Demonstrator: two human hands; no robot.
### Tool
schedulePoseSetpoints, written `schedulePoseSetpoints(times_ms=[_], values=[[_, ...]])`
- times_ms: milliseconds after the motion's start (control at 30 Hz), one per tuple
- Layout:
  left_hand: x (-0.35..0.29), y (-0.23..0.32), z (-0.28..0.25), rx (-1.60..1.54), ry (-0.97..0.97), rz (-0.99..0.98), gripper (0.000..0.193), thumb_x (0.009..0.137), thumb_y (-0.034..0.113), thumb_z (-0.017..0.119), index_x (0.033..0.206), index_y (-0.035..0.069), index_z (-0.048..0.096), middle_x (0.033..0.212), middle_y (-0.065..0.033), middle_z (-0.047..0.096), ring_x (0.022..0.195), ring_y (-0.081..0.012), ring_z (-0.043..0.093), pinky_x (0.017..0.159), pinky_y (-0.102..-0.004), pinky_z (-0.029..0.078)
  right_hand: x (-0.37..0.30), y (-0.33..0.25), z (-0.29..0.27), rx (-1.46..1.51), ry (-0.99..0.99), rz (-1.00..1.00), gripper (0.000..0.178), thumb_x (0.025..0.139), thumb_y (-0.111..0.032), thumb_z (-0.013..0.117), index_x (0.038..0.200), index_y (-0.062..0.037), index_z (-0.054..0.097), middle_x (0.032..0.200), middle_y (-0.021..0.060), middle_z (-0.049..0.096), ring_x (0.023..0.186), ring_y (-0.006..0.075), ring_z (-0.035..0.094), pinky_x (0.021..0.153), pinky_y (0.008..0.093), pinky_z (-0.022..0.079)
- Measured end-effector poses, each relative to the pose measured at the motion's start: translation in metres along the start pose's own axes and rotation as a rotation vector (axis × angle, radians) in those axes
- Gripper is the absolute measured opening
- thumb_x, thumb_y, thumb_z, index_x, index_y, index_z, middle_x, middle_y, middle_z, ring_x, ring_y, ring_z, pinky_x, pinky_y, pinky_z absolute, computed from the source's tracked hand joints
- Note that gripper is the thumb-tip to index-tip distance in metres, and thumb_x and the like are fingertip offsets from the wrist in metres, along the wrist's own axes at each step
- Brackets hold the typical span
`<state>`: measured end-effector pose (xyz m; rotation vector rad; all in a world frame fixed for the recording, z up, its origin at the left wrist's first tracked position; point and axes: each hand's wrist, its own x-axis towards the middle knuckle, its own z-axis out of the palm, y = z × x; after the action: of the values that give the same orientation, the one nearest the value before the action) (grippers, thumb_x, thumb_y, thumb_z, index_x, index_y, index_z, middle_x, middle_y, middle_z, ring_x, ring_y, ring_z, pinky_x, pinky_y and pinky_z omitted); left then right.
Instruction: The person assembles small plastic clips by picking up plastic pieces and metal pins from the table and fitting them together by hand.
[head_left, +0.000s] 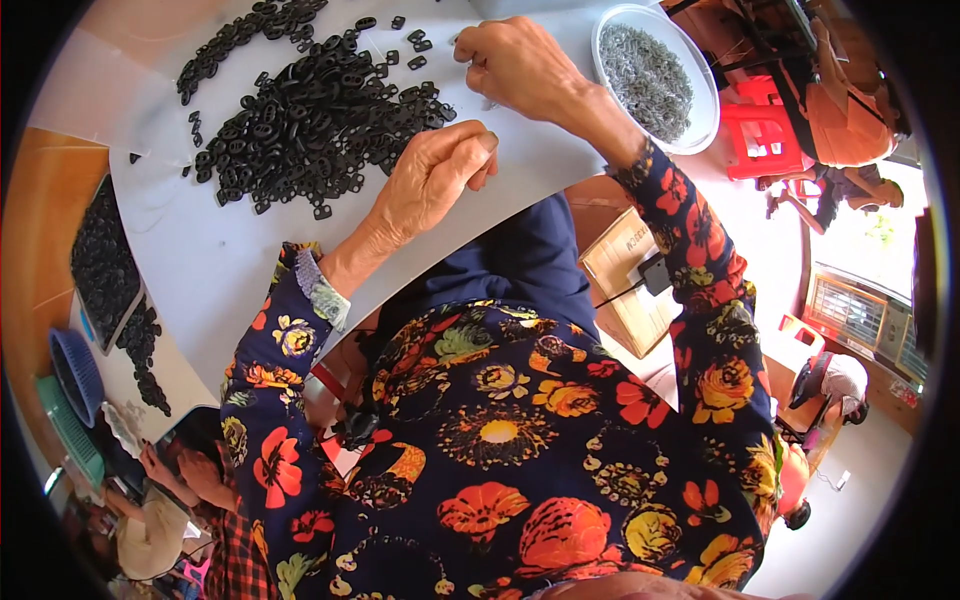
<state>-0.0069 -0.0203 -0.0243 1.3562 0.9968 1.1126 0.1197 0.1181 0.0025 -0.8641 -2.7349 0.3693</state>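
My left hand [432,178] is closed with thumb and fingers pressed together, just right of a large heap of small black plastic pieces with holes [300,130]. Farther off and to the right, my right hand [518,68] is also closed in a pinch. Whatever either hand grips is hidden by the fingers. A few loose black pieces [417,62] lie between the heap and my right hand. To the right of that hand stands a round white tub [709,110] full of small silvery metal parts [645,82]. Everything rests on a pale table [180,270].
Left of my table, another surface carries more black pieces [105,250], near a blue basket [76,375] and a green basket [72,430]. A co-worker's hand [205,478] shows at lower left. A cardboard box [628,285] and red stools [760,140] are at right.
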Motion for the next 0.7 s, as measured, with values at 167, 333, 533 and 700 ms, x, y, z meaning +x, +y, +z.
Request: schedulePoseSetpoints(times_ms=[167, 333, 533, 700], values=[[-0.001, 0.012, -0.015, 0.201, 0.043, 0.040, 0.020, 0.092, 0.017, 0.051, 0.080, 0.002, 0.052, 0.063, 0.0005, 0.046, 0.061, -0.0080, 0.041, 0.056, -0.0258, 0.039, -0.041, -0.026, -0.009, 0.413, 0.217, 0.084, 0.016, 0.071, -0.007, 0.062, 0.084, 0.0007, 0.067, 0.071, 0.0163, 0.064, 0.067, 0.0316, 0.065, 0.065, 0.0361, 0.053], [0.038, 0.032, -0.061, 0.804, 0.197, 0.239, 0.009, 0.088, 0.007, 0.054, 0.089, -0.001, 0.056, 0.070, -0.0113, 0.054, 0.062, -0.0196, 0.051, 0.060, -0.0306, 0.044, -0.073, -0.028, 0.008, 0.571, 0.265, 0.176, 0.011, 0.080, -0.004, 0.063, 0.091, 0.0000, 0.065, 0.073, 0.0068, 0.061, 0.060, 0.0121, 0.057, 0.059, 0.0256, 0.047], [0.059, 0.020, -0.087, 1.071, 0.054, 0.217, 0.009, 0.080, 0.006, 0.055, 0.086, -0.001, 0.054, 0.077, -0.0178, 0.055, 0.077, -0.0359, 0.053, 0.073, -0.0423, 0.044, -0.079, -0.032, 0.013, 0.791, 0.317, 0.262, 0.009, 0.080, -0.008, 0.066, 0.087, -0.0023, 0.065, 0.072, 0.0046, 0.062, 0.059, 0.0097, 0.057, 0.058, 0.0255, 0.048], [0.082, -0.002, -0.079, 1.144, -0.095, 0.225, 0.009, 0.079, 0.005, 0.054, 0.083, -0.002, 0.050, 0.080, -0.0178, 0.056, 0.081, -0.0367, 0.053, 0.077, -0.0443, 0.044, -0.087, -0.020, 0.018, 0.787, 0.307, 0.322, 0.009, 0.080, -0.008, 0.067, 0.088, -0.0021, 0.066, 0.070, 0.0041, 0.064, 0.061, 0.0077, 0.058, 0.059, 0.0244, 0.048]])
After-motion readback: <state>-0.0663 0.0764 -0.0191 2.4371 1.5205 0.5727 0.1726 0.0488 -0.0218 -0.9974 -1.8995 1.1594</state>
